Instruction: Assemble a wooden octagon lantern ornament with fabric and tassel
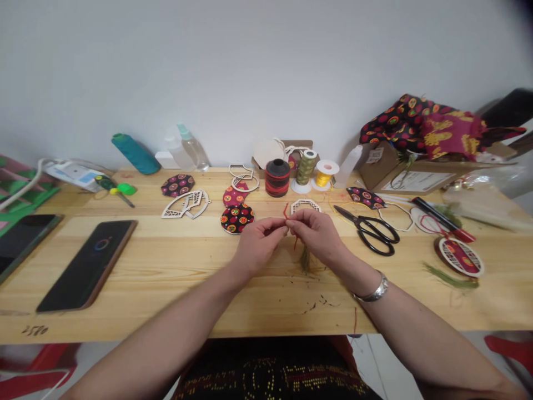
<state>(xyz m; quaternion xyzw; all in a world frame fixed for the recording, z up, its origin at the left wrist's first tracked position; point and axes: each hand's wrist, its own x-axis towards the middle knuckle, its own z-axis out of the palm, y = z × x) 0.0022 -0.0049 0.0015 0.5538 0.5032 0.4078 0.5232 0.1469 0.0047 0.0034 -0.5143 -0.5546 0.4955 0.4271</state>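
Over the middle of the table, my left hand (263, 240) and my right hand (313, 233) meet fingertip to fingertip. Both pinch a short red cord (286, 210), whose end sticks up above the fingers. A green tassel (306, 261) hangs or lies just below my right hand; its link to the cord is hidden. Right behind the hands is a pale cut-out wooden frame (306, 205). A round patterned fabric piece (237, 218) lies to the left of my fingers, and black-handled scissors (375, 230) rest to the right.
Thread spools (277, 179) and a squeeze bottle (350, 166) stand along the wall. Two phones (87, 265) lie left, near a screwdriver (114, 190). A cardboard box (403, 172) topped with patterned cloth (441, 125) is at the back right. A finished-looking oval pendant (461, 256) lies at right.
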